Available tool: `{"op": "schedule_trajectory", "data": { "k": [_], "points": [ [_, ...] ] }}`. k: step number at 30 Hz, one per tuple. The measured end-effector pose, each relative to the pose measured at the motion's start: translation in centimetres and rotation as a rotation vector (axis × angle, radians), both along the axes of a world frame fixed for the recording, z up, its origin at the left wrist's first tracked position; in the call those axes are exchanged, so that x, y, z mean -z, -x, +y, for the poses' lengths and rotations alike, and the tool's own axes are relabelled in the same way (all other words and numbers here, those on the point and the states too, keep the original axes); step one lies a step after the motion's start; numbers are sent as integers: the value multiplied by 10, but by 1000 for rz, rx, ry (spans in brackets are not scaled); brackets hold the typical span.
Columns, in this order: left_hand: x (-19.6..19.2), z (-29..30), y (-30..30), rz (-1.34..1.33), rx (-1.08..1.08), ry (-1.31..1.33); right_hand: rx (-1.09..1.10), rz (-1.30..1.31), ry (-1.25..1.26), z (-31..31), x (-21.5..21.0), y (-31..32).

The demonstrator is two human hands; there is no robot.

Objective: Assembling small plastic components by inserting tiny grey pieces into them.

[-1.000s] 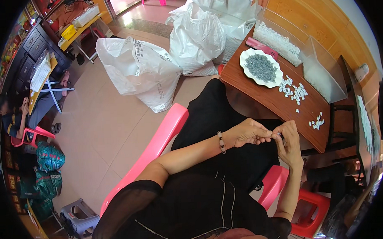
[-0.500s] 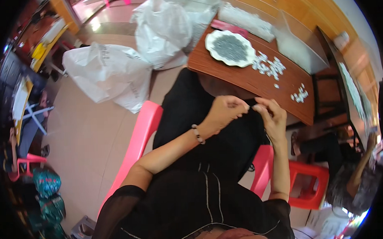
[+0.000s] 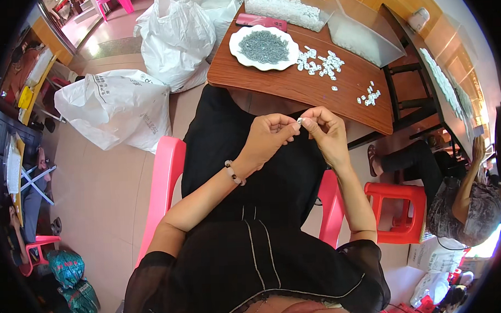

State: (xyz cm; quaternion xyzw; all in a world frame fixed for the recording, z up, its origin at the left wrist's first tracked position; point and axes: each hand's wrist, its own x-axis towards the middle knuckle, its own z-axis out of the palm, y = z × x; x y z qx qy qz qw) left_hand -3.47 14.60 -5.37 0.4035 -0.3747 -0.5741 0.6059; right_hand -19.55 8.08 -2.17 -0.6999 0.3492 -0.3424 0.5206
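Above my lap, my left hand and my right hand meet at the fingertips, both closed in a pinch. A small white piece shows between them; its exact kind is too small to tell. On the brown table just beyond, a scalloped white plate holds a heap of small grey slender pieces. Loose white plastic pieces with holes lie right of the plate. A smaller group of white pieces lies near the table's right end.
A clear bin of white pieces and a pink case stand at the table's back. White sacks sit on the floor to the left. A red stool and another person's arm are at right. Pink chair arms flank me.
My fingertips have come together, and the small white piece now shows between them. The whole view has shifted, so the table and sacks appear further left and higher.
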Motion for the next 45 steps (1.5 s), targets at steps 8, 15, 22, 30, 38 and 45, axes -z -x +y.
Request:
{"op": "schedule_trajectory", "data": {
  "k": [8, 15, 22, 30, 38, 45],
  "points": [
    [-2, 2, -3, -33, 30, -5, -42, -21, -122, 4, -9, 8],
    [-5, 3, -2, -32, 43, 14, -33, -36, -185, 5, -12, 10],
    [-6, 3, 0, -110, 21, 50, 29, -14, -154, 7, -11, 12],
    [-1, 1, 0, -229, -17, 104, 55, 80, 9, 10, -11, 10],
    [0, 1, 0, -269, -17, 97, 47, 159, 47, 10, -13, 11],
    [4, 1, 0, -299, -26, 100, 64, 170, 67, 11, -10, 9]
  ]
}}
